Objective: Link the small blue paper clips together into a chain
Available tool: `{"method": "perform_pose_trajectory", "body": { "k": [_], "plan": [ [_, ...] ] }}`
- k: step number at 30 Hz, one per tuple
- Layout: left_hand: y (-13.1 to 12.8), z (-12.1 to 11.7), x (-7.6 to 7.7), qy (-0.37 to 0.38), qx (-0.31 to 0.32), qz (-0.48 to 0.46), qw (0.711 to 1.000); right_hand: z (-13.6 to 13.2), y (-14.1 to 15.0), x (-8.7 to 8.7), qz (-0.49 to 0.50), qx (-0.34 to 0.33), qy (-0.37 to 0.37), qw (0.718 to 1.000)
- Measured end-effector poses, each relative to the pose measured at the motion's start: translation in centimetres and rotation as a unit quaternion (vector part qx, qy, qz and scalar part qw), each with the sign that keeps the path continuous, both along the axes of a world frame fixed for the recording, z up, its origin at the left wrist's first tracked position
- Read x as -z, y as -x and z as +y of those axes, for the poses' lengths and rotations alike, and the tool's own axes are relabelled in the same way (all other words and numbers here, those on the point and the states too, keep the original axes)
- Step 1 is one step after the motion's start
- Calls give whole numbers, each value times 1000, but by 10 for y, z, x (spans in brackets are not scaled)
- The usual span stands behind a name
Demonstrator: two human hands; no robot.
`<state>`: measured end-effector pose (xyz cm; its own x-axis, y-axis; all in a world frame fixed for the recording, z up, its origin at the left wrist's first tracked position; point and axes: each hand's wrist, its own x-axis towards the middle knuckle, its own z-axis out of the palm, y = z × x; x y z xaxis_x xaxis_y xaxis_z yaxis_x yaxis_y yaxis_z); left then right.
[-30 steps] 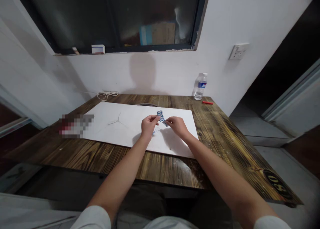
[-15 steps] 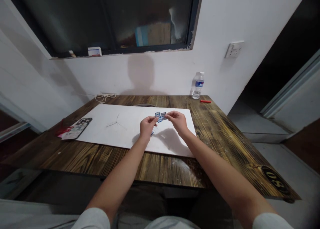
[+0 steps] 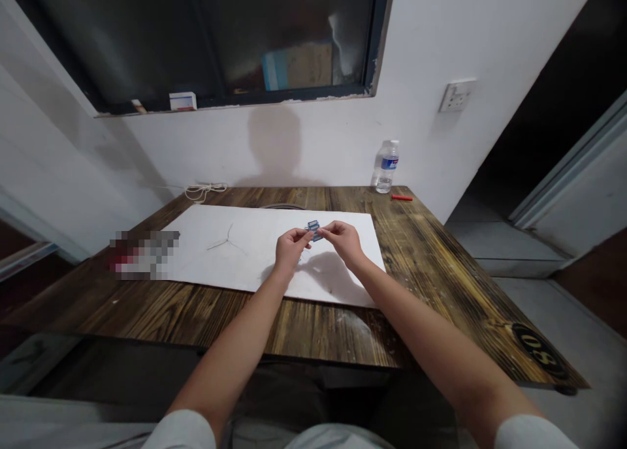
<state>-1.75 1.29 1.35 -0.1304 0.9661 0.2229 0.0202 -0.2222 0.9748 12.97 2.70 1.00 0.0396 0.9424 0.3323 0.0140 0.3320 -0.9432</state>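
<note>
Above the right half of a white board (image 3: 255, 269), my left hand (image 3: 290, 248) pinches a small blue ladder-like piece (image 3: 313, 224) between thumb and fingertips. My right hand (image 3: 345, 240) closes its fingertips on a similar, darker piece, brought against the first so that the two look overlapped; its outline is mostly hidden. Both hands nearly touch. Below my left hand, a bit of something blue (image 3: 301, 258) shows on the board, largely covered. Thin grey strands or lines (image 3: 226, 241) branch three ways on the board's left half.
The board lies on a dark wooden table (image 3: 411, 266). A water bottle (image 3: 388, 167) and a red stick-like object (image 3: 401, 198) are at the back right, a white cord (image 3: 206, 189) at the back left. A blurred-out object (image 3: 147, 256) overlaps the board's left end.
My right hand has moved its piece leftward and up from hanging at an angle, until it meets the left hand's piece. My left hand has hardly moved. The view shifted slightly.
</note>
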Motion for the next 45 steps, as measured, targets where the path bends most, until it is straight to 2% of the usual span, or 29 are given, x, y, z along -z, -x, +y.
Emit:
{"method": "perform_pose_trajectory", "body": {
  "k": [11, 15, 17, 19, 22, 24, 26, 30, 38, 45],
  "plan": [
    [2, 1, -1, -5, -16, -4, 1000, 0, 3, 0, 4, -22, -1, 1000],
    [2, 2, -3, -17, -51, -18, 998, 1, 3, 3, -45, -31, -25, 998],
    [2, 2, -3, -23, -64, -27, 997, 0, 4, 6, -120, -28, -49, 991],
    [2, 2, -3, -26, -74, -36, 996, -2, 5, 9, -239, -21, -83, 967],
    [3, 2, -4, -34, -80, -46, 995, -7, 7, 15, -401, -55, -147, 903],
    [3, 1, -4, -36, -77, -51, 995, -10, 10, 20, -469, -95, -170, 861],
    [3, 1, -4, -33, -75, -56, 995, -13, 12, 25, -513, -117, -173, 833],
    [3, 2, -3, -31, -70, -61, 995, -15, 14, 25, -546, -139, -190, 804],
    [2, 3, -2, -33, -64, -63, 995, -17, 15, 11, -620, -153, -211, 740],
    [1, 3, -2, -28, -65, -58, 996, -21, 15, 8, -643, -145, -222, 718]
  ]
}}
